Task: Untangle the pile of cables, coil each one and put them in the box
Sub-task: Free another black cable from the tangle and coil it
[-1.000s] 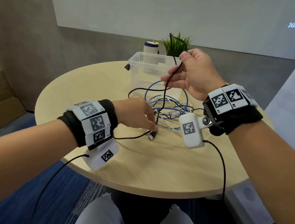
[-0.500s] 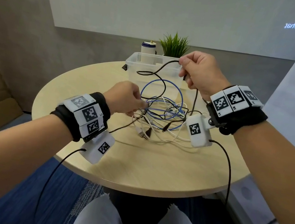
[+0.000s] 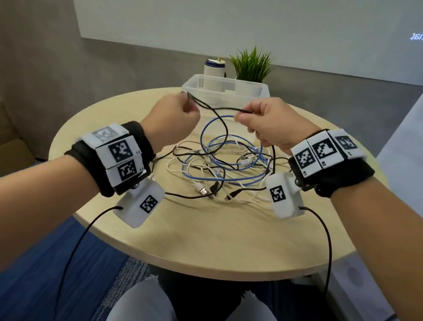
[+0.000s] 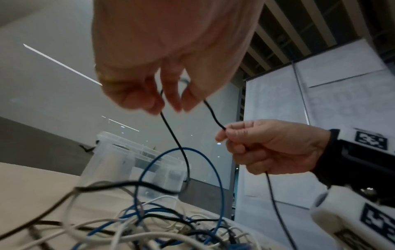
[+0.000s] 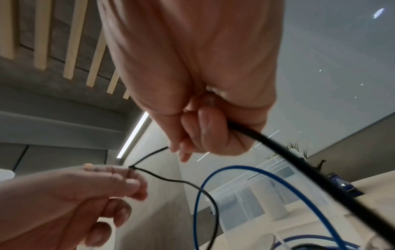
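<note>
The head camera looks forward and down from above the person's lap, taking in the whole round table (image 3: 218,245), both forearms and the wall behind. The 2 wrist cameras sit low, close under each palm, and tilt upward past the fingers toward the ceiling. Each wrist view catches the opposite hand, and all 3 views share the black cable (image 3: 213,107) stretched between the hands, the blue cable loop (image 4: 181,148) and the clear box (image 3: 225,89).

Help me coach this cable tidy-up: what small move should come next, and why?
Probably raise both hands and draw the black cable up out of the pile. The left hand and right hand each pinch it, but it hangs back down through the blue cable loop into the tangle, so it is not free to coil; the box looks empty.
</note>
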Demonstrator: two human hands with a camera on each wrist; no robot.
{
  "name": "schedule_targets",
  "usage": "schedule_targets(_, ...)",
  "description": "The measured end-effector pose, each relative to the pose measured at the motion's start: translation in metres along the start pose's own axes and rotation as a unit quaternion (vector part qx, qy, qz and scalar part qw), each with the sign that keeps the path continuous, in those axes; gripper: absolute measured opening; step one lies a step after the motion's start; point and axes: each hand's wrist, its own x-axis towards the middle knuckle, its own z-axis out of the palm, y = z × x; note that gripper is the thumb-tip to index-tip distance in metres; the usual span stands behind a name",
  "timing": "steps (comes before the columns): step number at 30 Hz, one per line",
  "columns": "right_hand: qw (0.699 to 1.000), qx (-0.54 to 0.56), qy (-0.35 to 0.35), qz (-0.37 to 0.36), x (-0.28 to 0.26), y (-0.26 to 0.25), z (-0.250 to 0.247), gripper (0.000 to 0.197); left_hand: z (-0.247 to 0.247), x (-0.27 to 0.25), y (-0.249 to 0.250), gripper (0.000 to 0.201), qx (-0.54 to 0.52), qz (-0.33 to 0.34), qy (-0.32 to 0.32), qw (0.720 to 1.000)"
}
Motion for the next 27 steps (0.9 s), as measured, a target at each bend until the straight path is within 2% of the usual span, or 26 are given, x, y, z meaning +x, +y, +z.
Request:
schedule_targets(2, 0.999, -0.022, 0.000, 0.037, 0.000, 0.003, 0.001, 0.013, -0.002, -0.006, -0.007, 0.018, 0.084, -0.019, -0.136, 0.987)
schedule_targets(4, 0.998, -0.031, 0.004, 0.062, 0.000, 0.005, 0.002, 0.017, -0.004, -0.013, -0.012, 0.025, 0.171, 0.004, -0.275, 0.946)
schedule_targets(6, 0.996, -0.029, -0.006, 0.082, 0.000, 0.004, 0.003, 0.019, -0.001, -0.022, -0.014, 0.027, 0.209, 0.022, -0.386, 0.898)
schedule_targets(9, 0.993, -0.059, -0.033, 0.097, 0.000, 0.002, 0.007, 0.020, 0.011, -0.030, -0.019, 0.031, 0.249, 0.036, -0.471, 0.846)
schedule_targets(12, 0.991, -0.094, -0.038, 0.088, -0.002, -0.001, 0.010, 0.019, 0.019, -0.033, -0.025, 0.022, 0.257, 0.030, -0.514, 0.818)
schedule_targets(14, 0.991, -0.115, -0.024, 0.061, -0.004, -0.001, 0.008, 0.018, 0.015, -0.031, -0.026, 0.015, 0.239, 0.030, -0.500, 0.832)
schedule_targets(19, 0.985, -0.173, 0.021, 0.003, -0.003, -0.005, -0.002, 0.021, -0.007, -0.013, -0.015, 0.019, 0.123, 0.033, -0.368, 0.921)
schedule_targets(22, 0.982, -0.185, 0.041, -0.014, -0.001, -0.010, -0.006, 0.022, -0.017, -0.003, -0.007, 0.018, -0.028, 0.045, -0.271, 0.961)
schedule_targets(24, 0.990, -0.139, 0.020, -0.015, -0.001, -0.014, -0.005, 0.016, -0.019, 0.000, -0.002, 0.017, -0.134, 0.041, -0.198, 0.970)
schedule_targets(27, 1.000, -0.004, -0.030, 0.002, -0.003, -0.018, -0.001, 0.017, -0.017, 0.000, 0.000, 0.018, -0.221, 0.039, -0.122, 0.967)
